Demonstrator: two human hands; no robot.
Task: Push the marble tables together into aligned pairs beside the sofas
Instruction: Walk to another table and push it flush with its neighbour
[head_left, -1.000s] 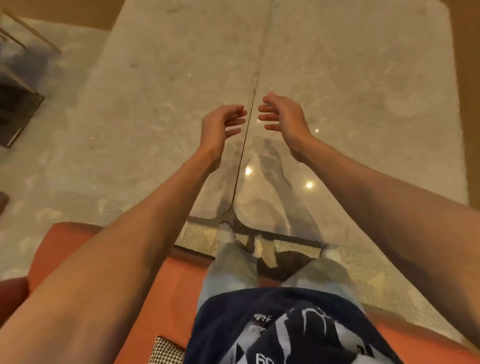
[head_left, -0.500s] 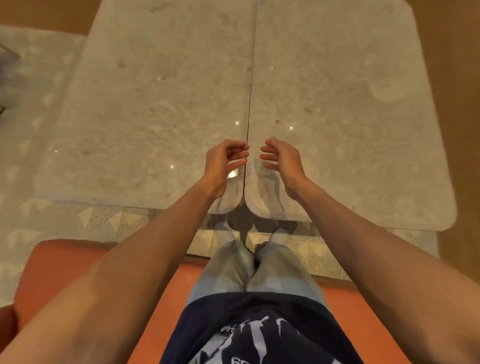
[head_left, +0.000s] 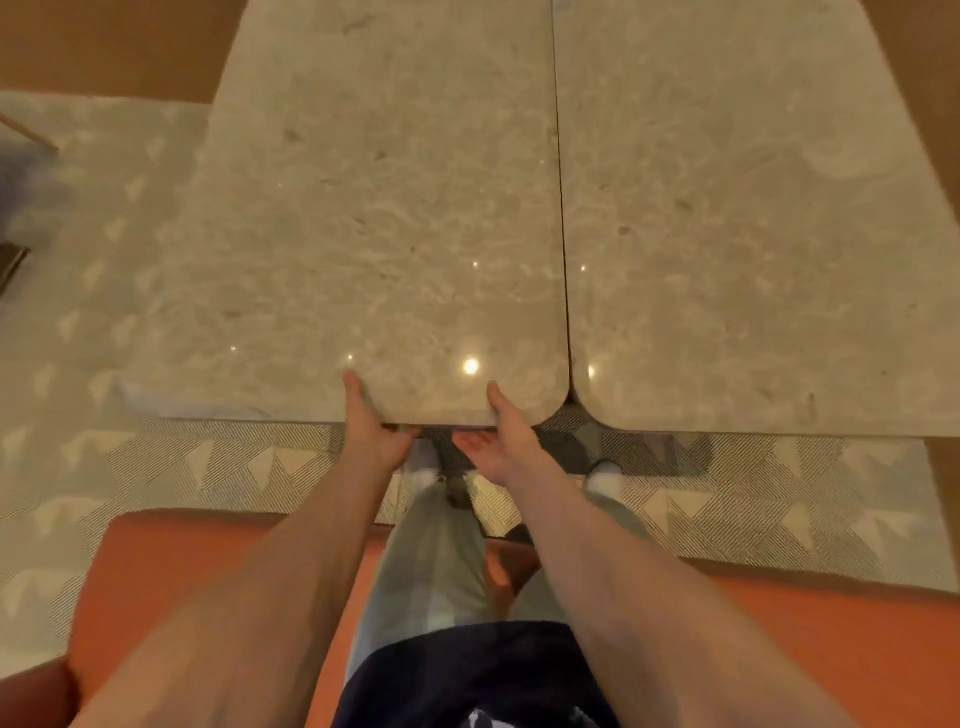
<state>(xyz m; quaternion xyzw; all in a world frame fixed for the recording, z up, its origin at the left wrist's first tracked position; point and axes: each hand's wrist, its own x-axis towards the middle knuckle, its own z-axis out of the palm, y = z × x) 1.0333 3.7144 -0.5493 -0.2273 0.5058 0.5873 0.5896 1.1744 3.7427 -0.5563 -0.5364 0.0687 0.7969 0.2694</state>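
Dim warm light, ceiling-lamp glare spots on marble tables (head_left: 395, 218), soft blur, wide-angle warp.

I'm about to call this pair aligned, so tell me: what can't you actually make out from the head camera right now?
- Far ends of the left table and right table: cut off by the top edge of the head view, so far-end alignment is unknown.
- Fingers of the left hand and right hand: hidden under the left table's near edge.
- Table legs: hidden beneath the tops.
- Orange sofa: mostly covered by the arms.
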